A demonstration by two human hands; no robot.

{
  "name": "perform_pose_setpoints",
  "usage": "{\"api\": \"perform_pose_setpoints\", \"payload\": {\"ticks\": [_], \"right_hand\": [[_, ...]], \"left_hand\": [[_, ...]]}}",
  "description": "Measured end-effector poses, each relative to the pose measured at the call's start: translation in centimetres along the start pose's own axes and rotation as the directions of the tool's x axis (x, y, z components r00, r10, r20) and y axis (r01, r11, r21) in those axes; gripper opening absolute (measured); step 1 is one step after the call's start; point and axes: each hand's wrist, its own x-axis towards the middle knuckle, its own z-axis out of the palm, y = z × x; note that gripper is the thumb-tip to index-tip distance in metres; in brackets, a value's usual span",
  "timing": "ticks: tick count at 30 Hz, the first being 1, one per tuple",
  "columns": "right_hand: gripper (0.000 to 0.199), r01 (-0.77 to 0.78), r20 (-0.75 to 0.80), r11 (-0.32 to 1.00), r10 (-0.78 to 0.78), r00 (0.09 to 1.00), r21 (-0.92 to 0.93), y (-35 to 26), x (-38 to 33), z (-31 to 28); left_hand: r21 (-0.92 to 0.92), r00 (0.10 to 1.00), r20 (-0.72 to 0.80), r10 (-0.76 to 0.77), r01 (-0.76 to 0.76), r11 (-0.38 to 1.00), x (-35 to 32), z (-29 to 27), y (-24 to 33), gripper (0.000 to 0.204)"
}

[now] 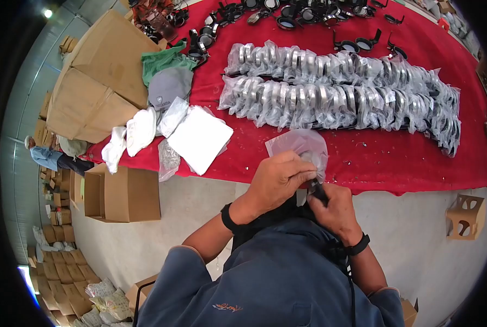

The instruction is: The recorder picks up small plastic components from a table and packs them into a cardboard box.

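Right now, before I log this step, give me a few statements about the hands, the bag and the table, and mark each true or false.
1. The left hand grips a clear plastic bag. True.
2. The right hand holds a dark, slender item. True.
3. The table has a blue cloth. False: it is red.
4. The bagged silver parts lie in two long rows. True.
5. The open cardboard box stands on the table. False: it stands on the floor beside it.
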Motion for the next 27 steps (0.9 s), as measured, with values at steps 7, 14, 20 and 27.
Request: {"api": "perform_pose_setpoints", "payload": {"ticks": [7,14,20,27], "right_hand": [[0.02,-0.188,-0.047,0.86,0.238,0.97,0.474,0.0,0.6,1.0],[0.019,0.001,-0.155,0.929,0.061,0.986,0.369,-0.4,2.2,3.0],[0.018,0.136,-0.253,0.88,-0.018,0.967,0.456,-0.1,1.6,2.0],[0.041,0.319,-0.258,0.745,-0.201,0.945,0.586,-0.1,0.1,0.2]], "left_hand": [[0.088,0.99,-0.061,0.126,-0.12,0.989,-0.1,-0.1,0.7,0.016],[0.185,0.974,0.023,0.225,-0.226,0.956,-0.9,0.7,3.3,0.017],[-0.006,0.981,-0.177,-0.079,0.08,0.997,-3.0,3.7,4.8,0.02],[-0.333,0.908,-0.225,-0.354,0.27,0.903,-4.6,6.5,3.7,0.031]]}}
